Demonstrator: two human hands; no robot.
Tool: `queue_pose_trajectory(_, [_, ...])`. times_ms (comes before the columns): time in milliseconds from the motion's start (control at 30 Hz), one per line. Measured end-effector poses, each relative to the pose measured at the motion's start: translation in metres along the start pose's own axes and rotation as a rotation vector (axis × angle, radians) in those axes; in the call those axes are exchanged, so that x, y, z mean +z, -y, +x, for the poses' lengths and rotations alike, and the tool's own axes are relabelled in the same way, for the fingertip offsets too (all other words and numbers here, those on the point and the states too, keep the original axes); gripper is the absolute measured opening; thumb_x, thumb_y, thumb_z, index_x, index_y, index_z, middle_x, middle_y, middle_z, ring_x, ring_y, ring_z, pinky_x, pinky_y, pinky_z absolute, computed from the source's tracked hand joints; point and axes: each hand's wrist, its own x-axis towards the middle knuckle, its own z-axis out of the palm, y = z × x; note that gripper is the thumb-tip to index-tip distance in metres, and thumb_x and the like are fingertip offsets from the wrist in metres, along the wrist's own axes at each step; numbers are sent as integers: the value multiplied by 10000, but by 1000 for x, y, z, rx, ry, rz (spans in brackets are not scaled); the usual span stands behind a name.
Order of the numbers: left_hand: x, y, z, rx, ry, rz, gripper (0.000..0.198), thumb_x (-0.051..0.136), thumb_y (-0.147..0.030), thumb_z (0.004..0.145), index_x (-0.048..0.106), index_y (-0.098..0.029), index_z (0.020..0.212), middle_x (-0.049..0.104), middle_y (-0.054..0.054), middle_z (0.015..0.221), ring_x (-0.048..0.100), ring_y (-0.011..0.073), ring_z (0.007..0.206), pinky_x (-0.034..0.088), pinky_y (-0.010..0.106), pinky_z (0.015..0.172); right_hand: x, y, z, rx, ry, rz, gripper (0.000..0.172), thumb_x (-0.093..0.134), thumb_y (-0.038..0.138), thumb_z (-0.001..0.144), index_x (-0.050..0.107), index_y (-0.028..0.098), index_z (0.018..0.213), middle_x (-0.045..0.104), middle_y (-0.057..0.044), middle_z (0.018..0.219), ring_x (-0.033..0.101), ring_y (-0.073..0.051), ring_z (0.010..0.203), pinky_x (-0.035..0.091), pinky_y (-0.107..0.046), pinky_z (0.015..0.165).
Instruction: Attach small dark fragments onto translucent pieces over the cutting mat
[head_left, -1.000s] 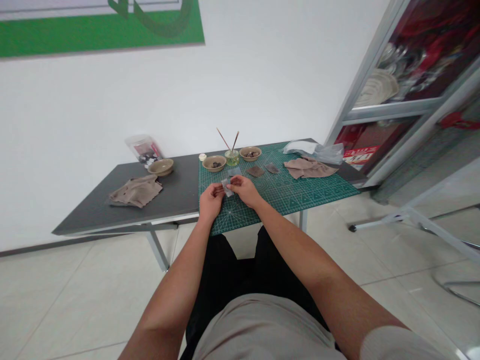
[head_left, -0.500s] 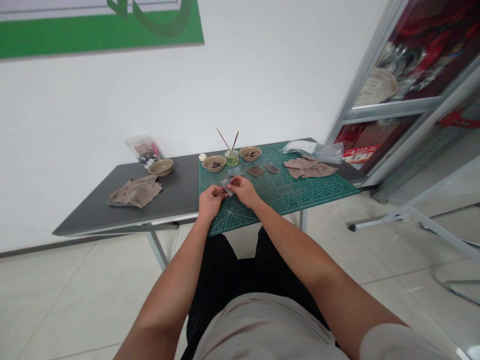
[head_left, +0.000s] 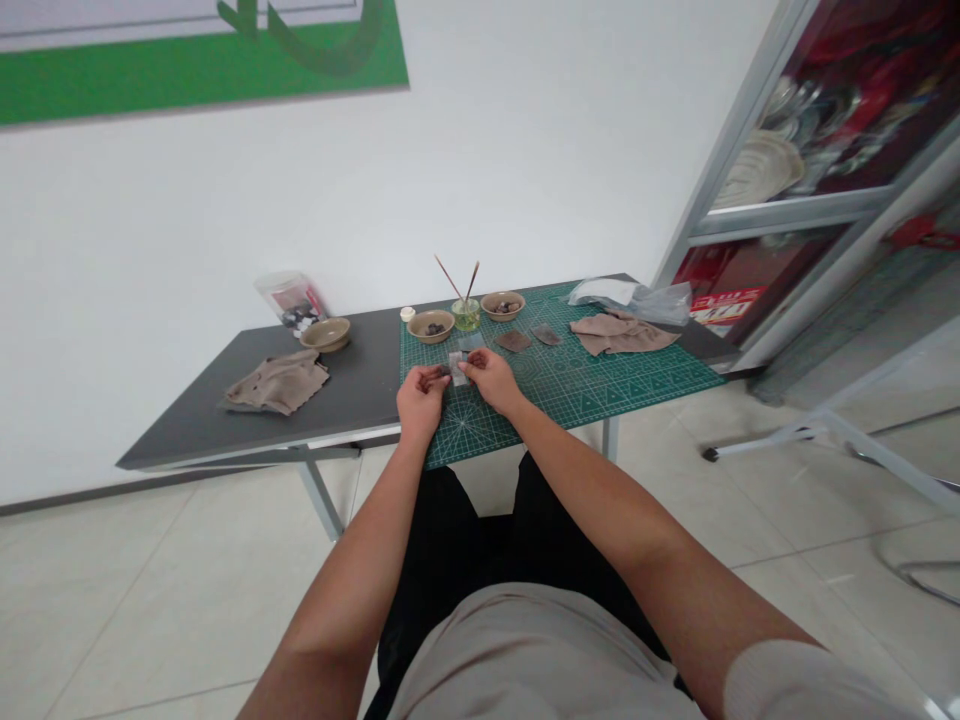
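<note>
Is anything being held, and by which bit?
Yes: a small grey strip, by its right side, in the right grip. Whether the left grip pinches anything can't be told.

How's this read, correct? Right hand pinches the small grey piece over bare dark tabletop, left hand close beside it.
Wrong surface: the head view shows the right hand pinching the small grey piece over the green gridded cutting mat, left hand close beside it.

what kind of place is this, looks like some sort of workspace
Most likely a small craft or hobby workspace indoors, though the exact trade is unclear. A gridded green cutting mat covers part of a dark table, and two thin sticks stand in a small jar.
</note>
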Motion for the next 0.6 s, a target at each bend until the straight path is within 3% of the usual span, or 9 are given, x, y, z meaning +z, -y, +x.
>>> queue_pose_trajectory(133, [-2,3,0,50,-54,0,188,664,-231,698,554,-204,848,652,-4,762,632,143,677,522,285,694,0,1,0,-31,9,46,274,644,448,735,553,195,790,575,23,691,539,-125,640,447,-261,625])
queue_pose_trajectory(300, [-3,-2,-4,123,29,149,257,609,-212,743,629,-212,999,624,-12,771,564,121,621,486,263,641,0,6,-2,74,30,205,278,636,452,720,551,200,804,605,11,721,576,-142,665,484,-284,643])
queue_pose_trajectory(400, [-4,-4,-5,181,91,230,223,560,-203,782,671,-208,975,647,4,817,559,123,654,477,271,679,0,9,-4,69,8,253,296,668,407,694,550,209,879,591,37,669,553,-126,607,448,-251,586])
queue_pose_trajectory(500, [-5,-4,-5,164,100,243,201,555,-221,798,675,-203,958,611,-7,732,544,126,628,465,268,653,0,13,-6,35,-11,258,301,691,366,682,536,221,895,544,76,588,493,-102,529,390,-220,535])
queue_pose_trajectory(600, [-4,-1,-4,141,42,180,238,576,-240,797,630,-209,1026,580,-19,729,548,120,628,474,258,649,1,15,-3,84,22,239,256,715,326,639,581,196,814,615,37,652,553,-114,592,424,-233,583])
